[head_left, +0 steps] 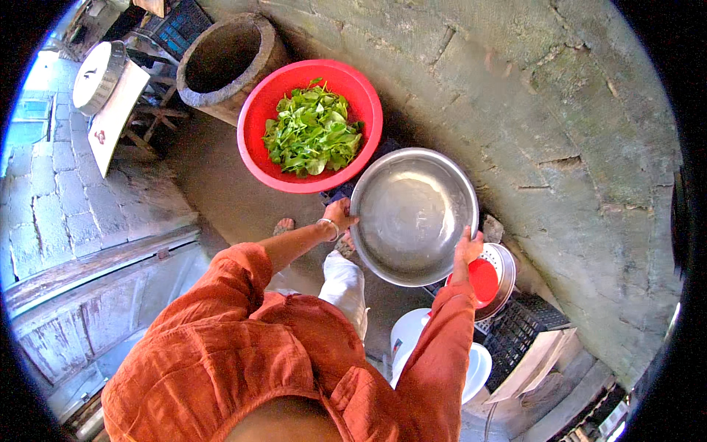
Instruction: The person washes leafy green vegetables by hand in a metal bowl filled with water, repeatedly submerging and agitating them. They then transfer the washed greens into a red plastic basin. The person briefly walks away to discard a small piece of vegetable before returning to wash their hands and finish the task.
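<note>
A wide stainless steel basin (414, 217) is gripped at both sides of its rim. My left hand (339, 216), with a bracelet at the wrist, closes on its left edge, thumb over the rim. My right hand (467, 249) holds the lower right edge. Inside, the metal is shiny, and I cannot tell whether water lies in it. Just beyond my left hand stands a red plastic basin (254, 158), holding a heap of green leaves (315, 132). Close to my right hand are a red container (482, 283) and a metal colander (506, 269).
A round stone vat (221, 96) stands at the far left, beside a board (118, 110) bearing a round lidded pan (96, 77). White buckets (477, 372) and a black plastic crate (519, 335) sit at the lower right. A rough wall (515, 110) runs along the right.
</note>
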### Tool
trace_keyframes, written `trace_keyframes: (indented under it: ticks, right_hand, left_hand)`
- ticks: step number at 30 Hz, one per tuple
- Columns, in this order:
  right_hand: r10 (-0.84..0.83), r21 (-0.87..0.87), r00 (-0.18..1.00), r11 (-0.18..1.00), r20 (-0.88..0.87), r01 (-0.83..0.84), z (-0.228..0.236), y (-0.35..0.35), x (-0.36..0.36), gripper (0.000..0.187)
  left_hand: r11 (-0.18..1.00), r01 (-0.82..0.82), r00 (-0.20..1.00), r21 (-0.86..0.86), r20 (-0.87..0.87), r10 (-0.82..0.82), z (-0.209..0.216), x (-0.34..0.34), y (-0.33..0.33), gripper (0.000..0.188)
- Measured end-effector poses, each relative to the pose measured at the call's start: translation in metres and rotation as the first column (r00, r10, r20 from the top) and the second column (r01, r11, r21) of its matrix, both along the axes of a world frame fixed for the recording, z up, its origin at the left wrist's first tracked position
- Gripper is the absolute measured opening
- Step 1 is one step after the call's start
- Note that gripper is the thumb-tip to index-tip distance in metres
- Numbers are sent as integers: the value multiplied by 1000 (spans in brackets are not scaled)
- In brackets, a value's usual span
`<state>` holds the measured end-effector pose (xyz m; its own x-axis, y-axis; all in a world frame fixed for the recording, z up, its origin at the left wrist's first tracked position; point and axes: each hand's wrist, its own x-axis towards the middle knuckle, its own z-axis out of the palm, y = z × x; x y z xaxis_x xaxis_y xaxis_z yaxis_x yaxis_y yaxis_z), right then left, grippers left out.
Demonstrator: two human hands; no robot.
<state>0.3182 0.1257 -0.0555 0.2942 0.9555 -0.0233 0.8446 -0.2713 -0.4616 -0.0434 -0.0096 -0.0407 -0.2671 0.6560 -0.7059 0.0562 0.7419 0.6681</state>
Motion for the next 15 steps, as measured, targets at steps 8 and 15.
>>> trace_keyframes:
  ticks: [8,15]
  right_hand:
    - [-8,-8,995,1000,-96,8,80,-4,-2,32]
    - [179,90,982,981,-56,-173,157,12,-26,30]
  left_hand:
    - [994,108,991,5,80,-108,51,6,-18,21]
    - [999,24,953,49,302,-38,133,-36,-29,17]
